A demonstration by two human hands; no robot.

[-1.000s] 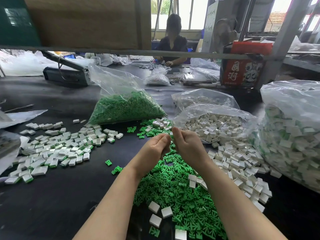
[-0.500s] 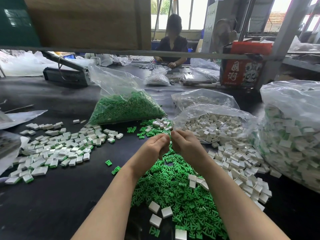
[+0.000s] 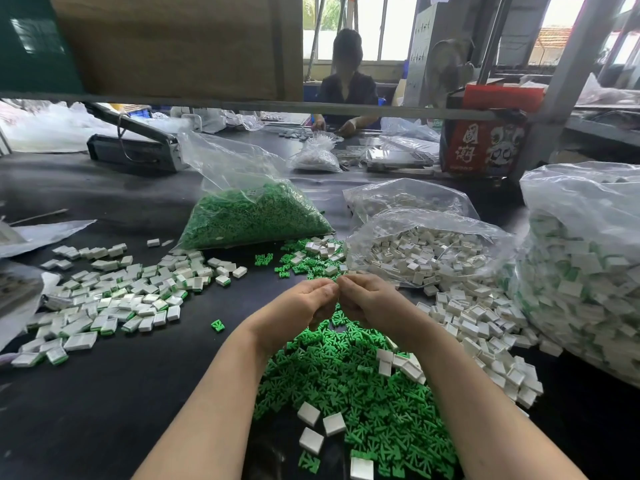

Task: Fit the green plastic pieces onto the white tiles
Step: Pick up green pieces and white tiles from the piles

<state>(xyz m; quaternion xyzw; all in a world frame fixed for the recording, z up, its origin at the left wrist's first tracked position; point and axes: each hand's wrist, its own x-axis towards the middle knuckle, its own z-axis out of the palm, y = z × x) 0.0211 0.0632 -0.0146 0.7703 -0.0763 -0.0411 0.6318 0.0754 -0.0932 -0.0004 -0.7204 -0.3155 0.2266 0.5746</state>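
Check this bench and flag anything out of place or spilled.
Nothing looks damaged. Small oddities: a few white tiles lie mixed into the loose green pieces, and one stray green piece sits alone on the dark table, left of the heap.

black table [image 3: 114,393], green pieces [image 3: 346,382], white tiles [image 3: 478,327]

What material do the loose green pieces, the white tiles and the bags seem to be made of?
Loose green pieces: moulded plastic, matte, uniform colour, apparently.
White square tiles: probably hard plastic, smooth, slightly shiny faces.
Clear bags: thin plastic film, see-through, wrinkled, glossy highlights.
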